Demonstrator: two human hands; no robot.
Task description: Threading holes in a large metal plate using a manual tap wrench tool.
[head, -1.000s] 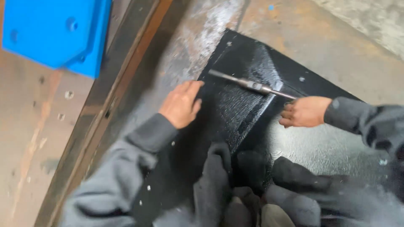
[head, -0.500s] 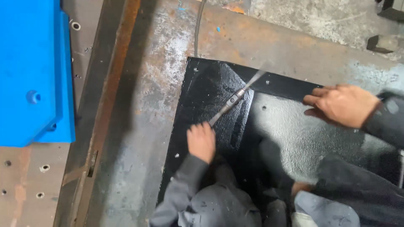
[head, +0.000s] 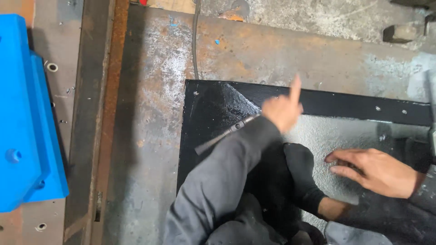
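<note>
Rusty grey steel flooring [head: 150, 113] fills the frame, with a blue block-shaped metal part [head: 22, 118] at the left edge. On the black textured metal plate [head: 213, 109] at centre, the left hand [head: 282, 109] grips a slim silver rod tool [head: 227, 134], forefinger raised. The right hand [head: 374, 170] lies flat, open, at lower right.

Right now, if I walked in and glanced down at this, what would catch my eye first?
Probably the bright blue block at the far left, vivid against the rusty steel floor. Next, the glossy black plate in the middle, where the left hand holds a slim metal tool with one finger raised. The right hand rests flat on the plate's grey part.
</note>
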